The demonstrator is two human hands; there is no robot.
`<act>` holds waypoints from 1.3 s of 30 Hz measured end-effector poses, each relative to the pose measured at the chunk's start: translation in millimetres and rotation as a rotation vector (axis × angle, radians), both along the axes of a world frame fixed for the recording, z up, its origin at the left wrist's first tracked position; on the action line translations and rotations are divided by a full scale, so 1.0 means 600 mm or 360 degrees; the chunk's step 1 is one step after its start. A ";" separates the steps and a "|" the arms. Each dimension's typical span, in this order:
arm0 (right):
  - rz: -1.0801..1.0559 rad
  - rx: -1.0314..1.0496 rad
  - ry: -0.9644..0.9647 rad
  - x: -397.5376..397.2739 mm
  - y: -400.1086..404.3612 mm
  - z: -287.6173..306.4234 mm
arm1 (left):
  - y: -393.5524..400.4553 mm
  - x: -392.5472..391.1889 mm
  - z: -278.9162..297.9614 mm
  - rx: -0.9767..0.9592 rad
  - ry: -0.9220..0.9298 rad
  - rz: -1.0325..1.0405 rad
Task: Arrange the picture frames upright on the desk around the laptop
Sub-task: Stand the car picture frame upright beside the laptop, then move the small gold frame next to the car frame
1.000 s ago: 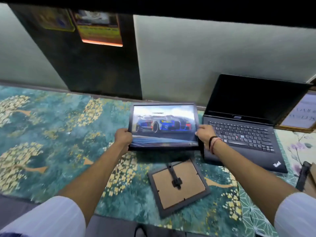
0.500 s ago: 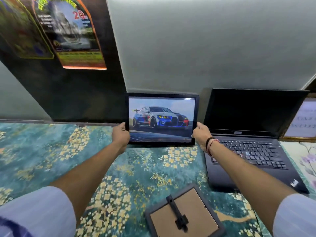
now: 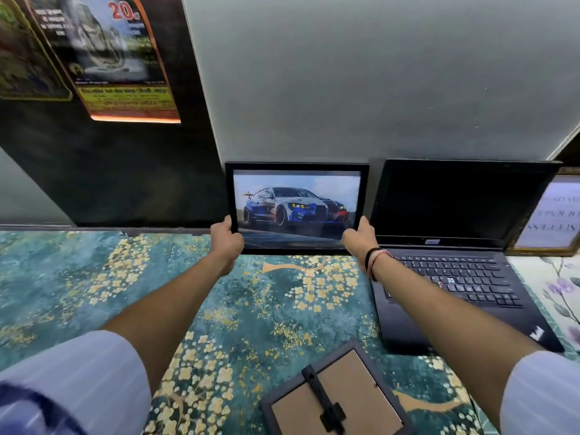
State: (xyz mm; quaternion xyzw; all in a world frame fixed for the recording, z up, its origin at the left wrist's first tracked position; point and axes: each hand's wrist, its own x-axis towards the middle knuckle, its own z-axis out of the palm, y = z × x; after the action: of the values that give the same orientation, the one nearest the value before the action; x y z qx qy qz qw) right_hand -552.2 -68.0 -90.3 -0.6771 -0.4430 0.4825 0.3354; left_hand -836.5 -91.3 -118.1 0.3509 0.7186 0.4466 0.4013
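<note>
A black picture frame with a racing car photo [image 3: 296, 189] stands upright at the back of the desk, against the grey wall, just left of the open black laptop [image 3: 455, 265]. My left hand [image 3: 226, 235] grips its lower left corner and my right hand [image 3: 359, 238] grips its lower right corner. A second frame [image 3: 335, 397] lies face down near the front edge, its cardboard back and black stand showing. A gold-edged frame with text [image 3: 552, 218] stands upright to the right of the laptop.
The desk carries a teal cloth with gold flowers [image 3: 94, 287]. Posters [image 3: 110, 58] hang on a dark panel at the upper left. A floral mat [image 3: 561, 287] lies at the far right.
Both hands carried the car frame away from me and tipped it from a shallow tilt to upright against the wall beside the laptop. The view rose with it.
</note>
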 end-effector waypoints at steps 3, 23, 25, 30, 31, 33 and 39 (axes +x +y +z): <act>-0.0015 -0.0013 0.0028 -0.007 0.001 -0.001 | 0.008 -0.001 -0.008 -0.0013 0.0055 -0.0035; -0.0326 0.0018 0.0371 0.108 -0.134 0.064 | -0.165 0.218 0.089 -0.0131 0.0054 -0.0278; -0.0377 -0.0003 0.0455 0.157 -0.154 0.089 | -0.176 0.281 0.108 -0.0093 0.0007 -0.0391; -0.0371 0.0011 0.0447 0.337 -0.186 0.106 | -0.194 0.466 0.154 -0.0082 -0.0072 -0.0647; -0.0379 0.0019 0.0460 0.370 -0.189 0.106 | -0.194 0.500 0.159 -0.0096 -0.0059 -0.0685; -0.0427 0.0026 0.0468 0.442 -0.191 0.107 | -0.189 0.570 0.168 -0.0091 -0.0026 -0.0762; -0.0437 0.0008 0.0416 0.692 -0.165 0.106 | -0.161 0.809 0.194 -0.0068 0.0054 -0.0919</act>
State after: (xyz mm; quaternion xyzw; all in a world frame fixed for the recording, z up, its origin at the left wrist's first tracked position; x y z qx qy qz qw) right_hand -137.2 -167.1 -26.8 -0.6618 -0.3004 0.5150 0.4545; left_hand -351.2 -187.8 -1.5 0.5398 0.6048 0.2927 0.5070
